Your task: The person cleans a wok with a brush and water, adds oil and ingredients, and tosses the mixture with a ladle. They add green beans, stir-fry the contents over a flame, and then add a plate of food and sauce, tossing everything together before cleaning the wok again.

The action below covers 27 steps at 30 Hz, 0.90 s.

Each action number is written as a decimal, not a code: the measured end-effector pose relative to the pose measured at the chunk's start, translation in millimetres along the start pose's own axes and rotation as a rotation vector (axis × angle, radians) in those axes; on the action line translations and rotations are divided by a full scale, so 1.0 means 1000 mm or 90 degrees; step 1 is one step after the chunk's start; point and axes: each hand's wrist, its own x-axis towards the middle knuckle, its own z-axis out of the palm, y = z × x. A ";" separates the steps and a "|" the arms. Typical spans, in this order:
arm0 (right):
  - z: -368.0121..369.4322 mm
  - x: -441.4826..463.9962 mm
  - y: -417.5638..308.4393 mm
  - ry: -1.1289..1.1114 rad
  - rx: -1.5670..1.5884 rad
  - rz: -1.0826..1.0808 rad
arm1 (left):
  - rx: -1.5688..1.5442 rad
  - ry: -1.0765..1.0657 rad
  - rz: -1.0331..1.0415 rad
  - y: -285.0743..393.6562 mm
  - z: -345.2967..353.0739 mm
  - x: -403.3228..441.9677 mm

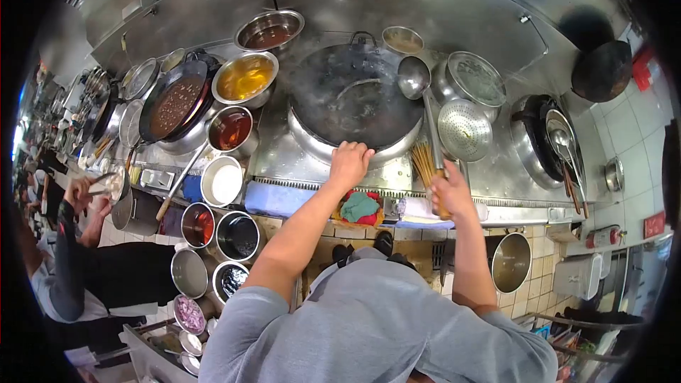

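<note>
A large dark wok (333,110) sits on the burner ahead of me, steam rising from it and a little liquid pooled inside. My left hand (352,163) is at its near rim, with the fingers curled over the edge; any handle there is hidden. My right hand (452,190) is closed round the wooden handle of a ladle (413,78). The ladle's steel bowl is over the wok's right edge. Just left of my right hand is a bamboo brush (424,159). A perforated strainer (464,130) lies right of the ladle's shaft.
Left of the wok stand bowls of yellow liquid (246,76) and red-brown liquid (233,130). A pan of brown sauce (174,106) is beyond them. Folded cloths (277,198) lie along the front edge. A co-worker's hands (89,195) are at far left. A pot (509,262) stands low right.
</note>
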 end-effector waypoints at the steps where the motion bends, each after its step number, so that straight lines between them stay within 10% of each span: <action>1: -0.013 0.000 -0.005 -0.037 0.083 0.019 | -0.006 0.009 -0.001 0.000 0.001 0.001; 4: -0.027 0.034 0.015 -0.163 0.317 0.052 | -0.052 0.002 -0.023 0.000 0.006 0.002; 8: 0.020 0.049 0.018 -0.049 -0.214 -0.114 | -0.096 0.136 -0.020 0.026 -0.030 -0.031; 11: 0.048 0.036 0.000 -0.255 -0.051 -0.079 | -0.178 0.167 -0.087 0.024 -0.042 -0.080; 23: 0.225 0.035 0.009 -0.576 -0.106 0.033 | -0.197 -0.207 -0.767 -0.051 -0.001 -0.388; 27: 0.255 0.046 0.032 -0.551 -0.256 -0.031 | -0.035 -0.592 -0.568 -0.096 0.047 -0.512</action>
